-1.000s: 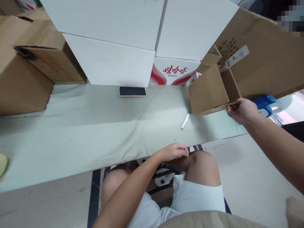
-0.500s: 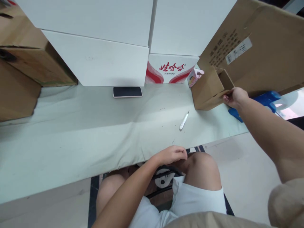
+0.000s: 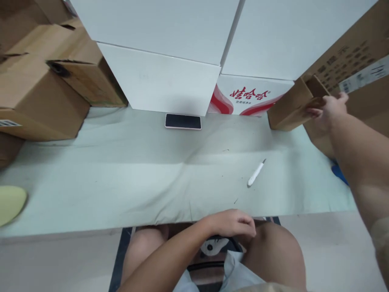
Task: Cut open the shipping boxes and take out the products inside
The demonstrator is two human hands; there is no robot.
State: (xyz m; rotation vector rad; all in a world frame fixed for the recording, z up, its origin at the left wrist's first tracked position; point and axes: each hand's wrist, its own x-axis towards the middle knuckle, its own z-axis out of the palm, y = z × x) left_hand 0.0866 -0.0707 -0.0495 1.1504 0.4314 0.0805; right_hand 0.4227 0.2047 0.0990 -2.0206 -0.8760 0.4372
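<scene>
My right hand (image 3: 328, 107) reaches far right and grips the flap of an open brown cardboard box (image 3: 349, 77) that stands tilted at the table's right end. My left hand (image 3: 232, 223) rests by my knee at the near table edge, fingers curled loosely, with nothing visible in them. A small white knife (image 3: 255, 173) lies on the pale green table cover (image 3: 136, 174) between the two hands.
A black phone (image 3: 183, 121) lies face up against stacked white boxes (image 3: 161, 61). A white carton with red print (image 3: 249, 95) sits beside them. Brown cartons (image 3: 39, 93) crowd the left. A yellow object (image 3: 10, 202) lies at the left edge; something blue (image 3: 338, 172) shows under my right arm.
My right hand has pushed the cardboard box flap farther back and to the right. The view has shifted left, hiding most of the blue thing. My left hand has stayed by my knee.
</scene>
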